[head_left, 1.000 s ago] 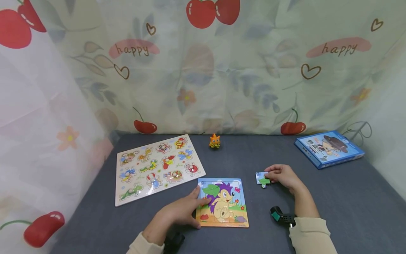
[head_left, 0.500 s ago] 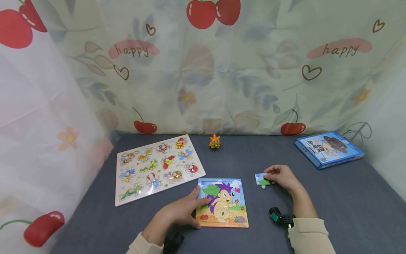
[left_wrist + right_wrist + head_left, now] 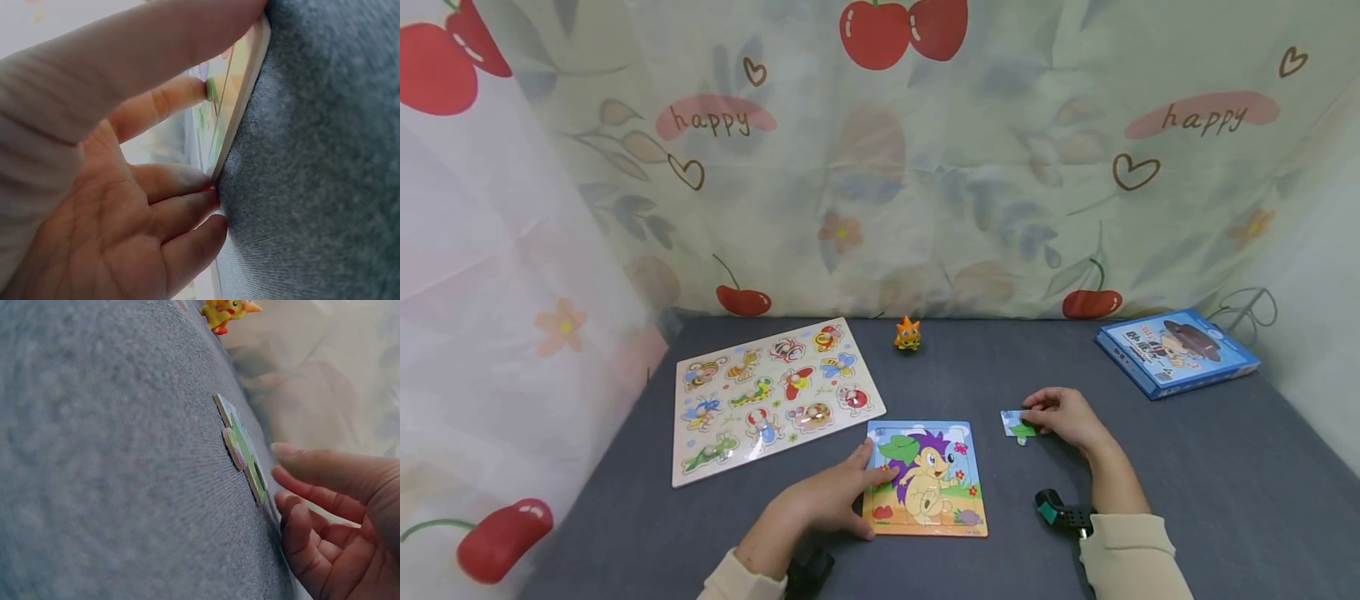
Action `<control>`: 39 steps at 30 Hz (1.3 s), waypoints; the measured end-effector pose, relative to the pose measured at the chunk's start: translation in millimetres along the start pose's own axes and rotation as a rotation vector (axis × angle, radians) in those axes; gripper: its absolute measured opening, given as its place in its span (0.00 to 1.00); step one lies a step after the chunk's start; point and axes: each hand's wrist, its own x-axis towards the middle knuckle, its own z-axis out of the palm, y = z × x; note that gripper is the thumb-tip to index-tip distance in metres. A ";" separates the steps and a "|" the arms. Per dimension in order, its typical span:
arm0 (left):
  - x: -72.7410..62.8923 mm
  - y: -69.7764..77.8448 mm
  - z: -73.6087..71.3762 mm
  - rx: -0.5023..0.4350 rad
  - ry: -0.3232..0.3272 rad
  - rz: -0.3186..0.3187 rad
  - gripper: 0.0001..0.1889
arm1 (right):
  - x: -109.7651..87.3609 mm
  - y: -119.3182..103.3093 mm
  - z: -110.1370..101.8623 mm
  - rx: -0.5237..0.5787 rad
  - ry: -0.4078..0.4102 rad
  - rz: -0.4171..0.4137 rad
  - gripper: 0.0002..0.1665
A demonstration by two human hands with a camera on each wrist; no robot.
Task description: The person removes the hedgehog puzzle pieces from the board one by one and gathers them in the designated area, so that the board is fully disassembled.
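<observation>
My left hand (image 3: pixel 831 497) rests along the left side of a square hedgehog jigsaw puzzle (image 3: pixel 928 479) lying on the table. Its index fingertip touches the picture, and the thumb is at the near left corner. In the left wrist view, the other fingertips meet the edge of the puzzle board (image 3: pixel 240 103). To the right, my right hand (image 3: pixel 1070 419) has its fingertips at the right edge of a blue-and-green jigsaw piece (image 3: pixel 1011 419). Seen from the right wrist, this jigsaw piece (image 3: pixel 240 440) lies flat on the cloth, with thumb and fingers close beside it.
A peg puzzle board (image 3: pixel 775 400) with insect pictures lies at the left. An orange-and-yellow toy figure (image 3: pixel 907 333) stands at the back, before the printed curtain (image 3: pixel 970 192). A blue box (image 3: pixel 1180 350) is at the back right of the dark table (image 3: pixel 970 375).
The right hand and the jigsaw piece have shifted slightly left, the piece also a touch toward me. My left hand and the hedgehog puzzle stay where they were.
</observation>
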 end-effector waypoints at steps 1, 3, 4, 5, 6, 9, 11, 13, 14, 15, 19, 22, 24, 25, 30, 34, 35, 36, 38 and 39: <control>0.0 0.0 -0.1 0.004 0.002 -0.001 0.39 | 0.7 -1.8 0.5 -0.011 0.004 0.000 0.16; 0.0 0.3 -0.2 0.013 0.009 -0.005 0.39 | 2.4 -5.9 2.1 -0.033 0.012 0.020 0.17; -0.2 0.9 -0.5 0.019 0.013 -0.009 0.39 | 2.9 -8.4 3.0 -0.039 0.013 0.025 0.16; -0.4 1.8 -0.8 0.028 0.016 -0.013 0.39 | 3.2 -10.8 4.0 -0.043 0.006 0.018 0.16; -0.6 2.9 -1.2 0.040 0.019 -0.018 0.39 | 3.4 -12.7 5.1 -0.044 -0.001 0.015 0.16; -0.8 6.4 -1.8 0.075 0.029 -0.026 0.40 | 4.6 -18.9 10.0 -0.062 -0.028 -0.017 0.16; -1.0 9.0 -1.9 0.100 0.035 -0.020 0.41 | 5.9 -25.0 15.5 -0.083 -0.050 -0.043 0.17; -0.6 11.4 -1.5 0.113 0.042 -0.011 0.42 | 8.1 -31.6 22.1 -0.114 -0.065 -0.062 0.17; -0.3 12.5 -1.2 0.119 0.045 -0.004 0.43 | 9.3 -35.0 25.4 -0.123 -0.079 -0.074 0.17; 0.1 13.8 -0.9 0.125 0.048 0.003 0.43 | 10.6 -38.3 28.6 -0.135 -0.094 -0.086 0.17; 2.8 17.7 0.8 0.147 0.064 0.022 0.44 | 15.6 -50.7 40.4 -0.149 -0.141 -0.117 0.18; 4.5 20.6 1.7 0.166 0.068 0.031 0.43 | 18.7 -58.6 48.9 -0.134 -0.181 -0.142 0.17; 5.5 23.0 1.9 0.173 0.059 0.034 0.43 | 20.5 -62.8 54.2 -0.123 -0.207 -0.158 0.17; 6.1 24.3 1.9 0.174 0.053 0.037 0.43 | 21.3 -64.7 56.7 -0.123 -0.221 -0.169 0.17; 10.4 29.1 2.0 0.179 0.034 0.019 0.43 | 24.3 -72.5 68.0 -0.120 -0.265 -0.194 0.16; 14.1 30.6 4.0 0.165 0.020 -0.019 0.44 | 27.0 -78.3 78.0 -0.125 -0.278 -0.215 0.16; 14.6 30.6 4.5 0.160 0.017 -0.026 0.44 | 27.6 -79.5 80.8 -0.123 -0.279 -0.217 0.16; 14.7 30.7 4.9 0.157 0.016 -0.030 0.44 | 28.3 -80.6 83.6 -0.122 -0.280 -0.216 0.16; 15.0 30.0 6.0 0.157 0.018 -0.025 0.43 | 29.3 -82.0 89.0 -0.122 -0.281 -0.214 0.15; 14.9 29.6 6.5 0.160 0.022 -0.018 0.43 | 29.7 -82.3 91.4 -0.124 -0.282 -0.211 0.15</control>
